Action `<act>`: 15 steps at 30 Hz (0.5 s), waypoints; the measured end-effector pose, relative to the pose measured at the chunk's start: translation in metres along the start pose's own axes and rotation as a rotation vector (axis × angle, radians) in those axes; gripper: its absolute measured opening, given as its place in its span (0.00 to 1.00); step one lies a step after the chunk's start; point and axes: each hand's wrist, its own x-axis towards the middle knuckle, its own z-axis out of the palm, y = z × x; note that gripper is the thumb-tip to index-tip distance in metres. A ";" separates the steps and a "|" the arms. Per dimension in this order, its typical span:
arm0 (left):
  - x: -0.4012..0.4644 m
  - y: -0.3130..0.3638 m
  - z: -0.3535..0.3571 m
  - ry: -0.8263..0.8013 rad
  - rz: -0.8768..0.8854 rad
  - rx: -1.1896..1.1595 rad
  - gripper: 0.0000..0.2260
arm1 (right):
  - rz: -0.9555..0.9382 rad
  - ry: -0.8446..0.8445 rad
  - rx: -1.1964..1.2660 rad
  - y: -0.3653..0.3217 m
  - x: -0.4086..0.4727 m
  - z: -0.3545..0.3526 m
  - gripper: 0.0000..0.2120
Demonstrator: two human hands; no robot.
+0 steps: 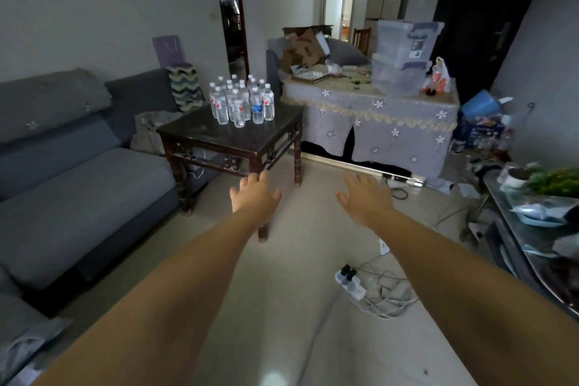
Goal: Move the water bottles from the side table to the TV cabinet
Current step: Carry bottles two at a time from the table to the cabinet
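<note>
Several clear water bottles (241,100) with white caps stand clustered upright on a dark wooden side table (216,138) beside the sofa. One of them carries a blue label (257,108). My left hand (255,194) reaches forward with spread fingers, in front of the table's near corner and below its top, holding nothing. My right hand (365,196) is stretched out over the floor to the right of the table, fingers straight, also holding nothing. A dark glossy cabinet top (513,229) runs along the right edge.
A grey sofa (78,185) fills the left. Behind the side table stands a cloth-covered table (391,122) with stacked plastic bins (404,53) and a cardboard box. A power strip with tangled cables (354,283) lies on the floor. A potted plant (545,178) sits on the cabinet.
</note>
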 end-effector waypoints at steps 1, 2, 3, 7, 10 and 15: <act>0.019 0.004 0.006 -0.009 0.008 0.001 0.26 | 0.004 -0.009 -0.004 0.003 0.020 0.004 0.26; 0.037 0.008 0.012 -0.012 0.017 0.004 0.26 | 0.009 -0.016 -0.006 0.006 0.039 0.008 0.26; 0.060 0.011 0.017 -0.017 0.015 0.003 0.26 | 0.013 -0.025 -0.004 0.009 0.063 0.012 0.26; 0.141 0.017 0.032 -0.006 -0.007 0.003 0.27 | -0.015 -0.018 0.015 0.016 0.151 0.029 0.26; 0.206 0.019 0.046 0.018 -0.065 -0.018 0.26 | -0.065 0.000 0.025 0.023 0.226 0.042 0.28; 0.317 0.031 0.055 0.056 -0.156 -0.056 0.26 | -0.136 0.000 0.075 0.036 0.360 0.042 0.28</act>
